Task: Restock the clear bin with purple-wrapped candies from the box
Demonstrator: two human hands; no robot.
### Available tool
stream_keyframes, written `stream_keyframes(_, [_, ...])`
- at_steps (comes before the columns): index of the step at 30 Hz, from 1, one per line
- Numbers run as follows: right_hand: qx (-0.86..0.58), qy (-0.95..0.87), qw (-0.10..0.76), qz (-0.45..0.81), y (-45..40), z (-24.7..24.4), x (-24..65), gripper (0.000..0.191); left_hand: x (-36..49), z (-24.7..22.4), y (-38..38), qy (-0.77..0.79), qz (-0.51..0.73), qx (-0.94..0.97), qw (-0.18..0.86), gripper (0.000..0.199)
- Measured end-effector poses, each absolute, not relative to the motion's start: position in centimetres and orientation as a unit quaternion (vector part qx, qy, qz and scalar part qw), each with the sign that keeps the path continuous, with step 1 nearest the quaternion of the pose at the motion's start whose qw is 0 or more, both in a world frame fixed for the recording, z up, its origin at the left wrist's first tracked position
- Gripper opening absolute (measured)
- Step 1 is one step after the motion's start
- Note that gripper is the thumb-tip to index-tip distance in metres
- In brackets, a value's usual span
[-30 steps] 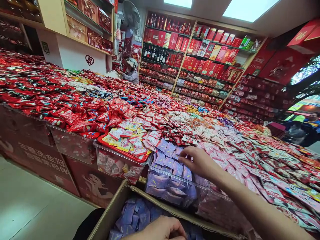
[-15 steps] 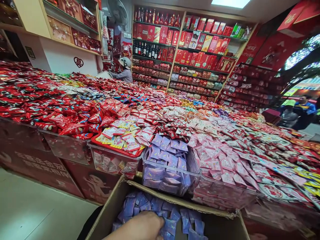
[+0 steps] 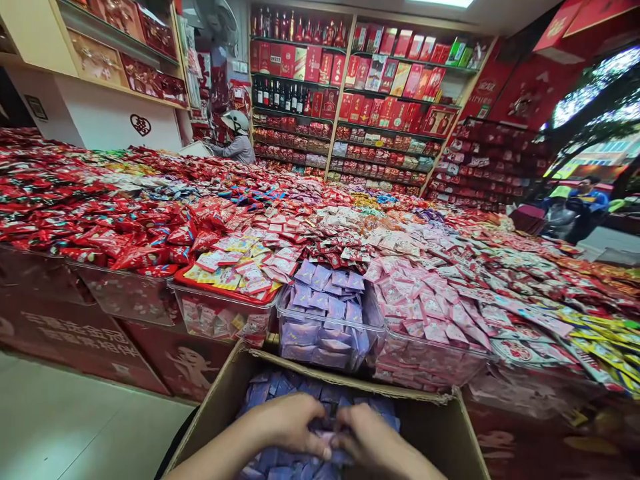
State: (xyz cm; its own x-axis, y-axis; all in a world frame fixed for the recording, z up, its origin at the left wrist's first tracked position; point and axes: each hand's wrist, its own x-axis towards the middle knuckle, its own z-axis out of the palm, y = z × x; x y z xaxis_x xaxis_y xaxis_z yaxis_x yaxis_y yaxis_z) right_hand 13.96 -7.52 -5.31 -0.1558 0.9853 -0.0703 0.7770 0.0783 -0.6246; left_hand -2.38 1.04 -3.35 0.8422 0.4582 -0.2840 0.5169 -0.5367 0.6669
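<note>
Reaching down into the cardboard box (image 3: 437,427) with left hand (image 3: 295,420) and right hand (image 3: 370,440), close together over loose purple packets (image 3: 263,393), midway between the box's left and right edges. With fingers of both hands curled inward, nearly meeting at a pale purple packet; impossible to tell, for blur and overlap, whether gripping it or merely touching.

To gather well, slide cupped fingers beneath a loose layer, draw both palms together and avoid squeezing: probably slippery, easily creased. Keep wrists clear of the ragged far right corner.

Made of stiff brown cardboard, rough along the rim. Pillow-shaped, squarish and faintly shiny inside. Just beyond the box's far edge, at the front edge of the counter (image 3: 90,340), more purple packets (image 3: 325,300), piled in a clear, smooth plastic tub (image 3: 373,307); just right of it, flat, glossy pink packets (image 3: 420,303).
</note>
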Motion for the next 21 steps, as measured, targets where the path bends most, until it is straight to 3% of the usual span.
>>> stream_keyframes(9, [-0.593,-0.487,0.471,0.435,-7.9,-1.9,15.6,0.03,-0.6,-0.8,0.5,0.26,0.127,0.732,0.617,0.032])
stream_keyframes(15, [-0.595,-0.385,0.526,0.471,-7.7,-2.4,15.1,0.03,-0.2,-1.4,0.3,0.239,0.192,0.611,0.73,0.033])
stream_keyframes(18, [-0.564,-0.395,0.548,0.475,-7.7,-2.4,15.1,0.025,-0.1,-1.6,0.3,0.253,0.228,0.588,0.734,0.036])
stream_keyframes(21, [-0.551,-0.497,0.554,0.378,-8.2,-2.5,15.4,0.011,-0.1,-1.4,0.2,0.273,0.247,0.594,0.716,0.036])
